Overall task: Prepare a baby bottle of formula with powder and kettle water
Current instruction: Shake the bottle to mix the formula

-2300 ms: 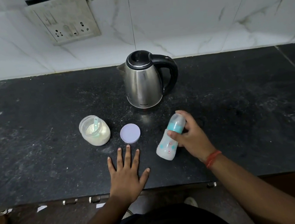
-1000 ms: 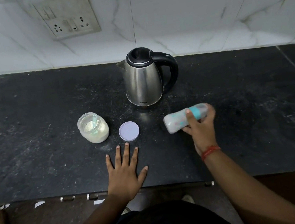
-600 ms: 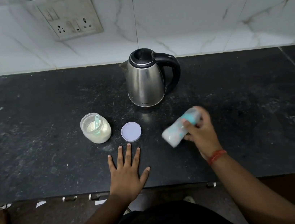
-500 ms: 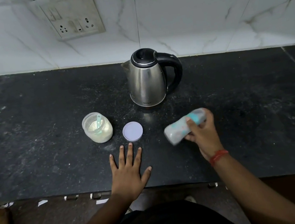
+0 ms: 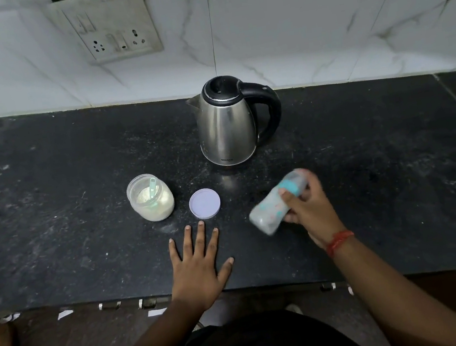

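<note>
My right hand grips a baby bottle with a teal collar, tilted with its base down-left, above the black counter; the bottle is blurred by motion. My left hand lies flat on the counter with fingers spread, near the front edge. A steel kettle with a black handle stands behind, lid shut. An open clear jar of pale powder holds a teal scoop. Its lilac lid lies flat between the jar and the bottle.
A white marble-tiled wall runs behind the counter, with a switch and socket plate at upper left. The counter's front edge lies just below my left hand. Dark stone stretches left and right of the objects.
My right hand has kept swinging the bottle: upright at first, then nearly level, now tilted with its base down-left. My left hand stayed flat on the counter.
</note>
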`<action>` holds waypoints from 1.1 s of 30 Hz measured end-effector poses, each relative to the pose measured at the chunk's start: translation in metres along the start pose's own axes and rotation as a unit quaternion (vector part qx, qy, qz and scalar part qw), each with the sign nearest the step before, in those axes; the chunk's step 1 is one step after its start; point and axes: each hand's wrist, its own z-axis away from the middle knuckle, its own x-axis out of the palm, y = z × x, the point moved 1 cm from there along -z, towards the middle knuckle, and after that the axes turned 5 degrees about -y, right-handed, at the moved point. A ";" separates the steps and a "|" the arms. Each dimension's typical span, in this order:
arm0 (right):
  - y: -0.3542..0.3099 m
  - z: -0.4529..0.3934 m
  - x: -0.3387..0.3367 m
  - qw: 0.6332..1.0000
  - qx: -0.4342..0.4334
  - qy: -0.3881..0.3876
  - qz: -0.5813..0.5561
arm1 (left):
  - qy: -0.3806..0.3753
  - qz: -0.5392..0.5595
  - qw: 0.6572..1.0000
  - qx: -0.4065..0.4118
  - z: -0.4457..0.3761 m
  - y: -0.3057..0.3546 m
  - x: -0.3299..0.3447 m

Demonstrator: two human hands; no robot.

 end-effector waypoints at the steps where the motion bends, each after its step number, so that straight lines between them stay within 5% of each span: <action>1: 0.002 0.001 0.003 0.998 0.005 -0.039 0.046 | 0.000 0.000 1.000 0.000 0.000 -0.001 0.000; 5: -0.002 0.000 -0.002 0.995 -0.043 0.081 -0.039 | -0.003 -0.002 1.000 -0.004 -0.001 0.000 -0.001; 9: -0.003 0.003 0.003 0.996 -0.008 -0.043 0.082 | -0.004 -0.002 1.000 -0.003 0.000 -0.001 0.000; 13: -0.006 0.001 -0.001 0.995 -0.048 0.077 -0.034 | -0.002 -0.005 1.000 -0.002 0.000 0.000 -0.002; 16: -0.002 0.004 0.005 0.995 -0.005 -0.058 0.079 | -0.004 -0.010 1.000 -0.003 0.000 0.000 0.000; 20: 0.006 0.010 0.003 0.997 -0.040 0.065 -0.004 | -0.006 -0.004 1.000 -0.004 0.000 0.001 -0.003; 24: 0.006 0.013 0.007 0.998 -0.024 -0.006 0.063 | -0.004 0.000 1.000 -0.002 0.001 0.001 -0.005; 27: 0.001 0.011 0.002 0.994 -0.043 0.098 -0.033 | -0.005 -0.001 1.000 -0.006 0.001 0.003 -0.006; 31: 0.002 0.012 0.006 0.997 -0.025 -0.004 0.077 | 0.000 -0.001 1.000 -0.005 0.002 0.002 -0.005; 33: 0.001 0.011 0.004 0.997 -0.035 0.039 0.048 | -0.003 -0.003 1.000 -0.006 0.002 0.001 -0.006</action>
